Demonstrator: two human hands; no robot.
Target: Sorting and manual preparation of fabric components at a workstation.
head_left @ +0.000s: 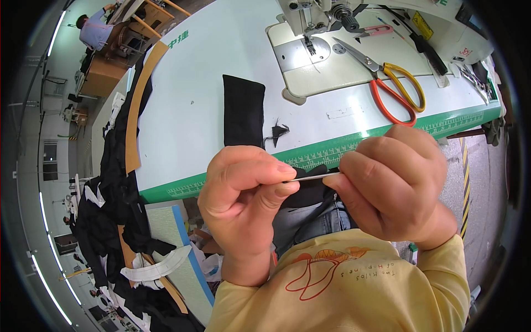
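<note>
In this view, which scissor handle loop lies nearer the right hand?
The orange-red loop, ending just beyond the right hand; the yellow loop sits farther off.

green characters (178, 40) on the white counter (191, 83), upper left. ruler scale (315, 157), white ticks + numerals, along the counter's green front edge. two short lines of dark lettering (384, 269) on the yellow shirt (387, 299). yellow label (422, 26) and red mark (466, 52) by the sewing machine (381, 52), print too small to read.
</note>
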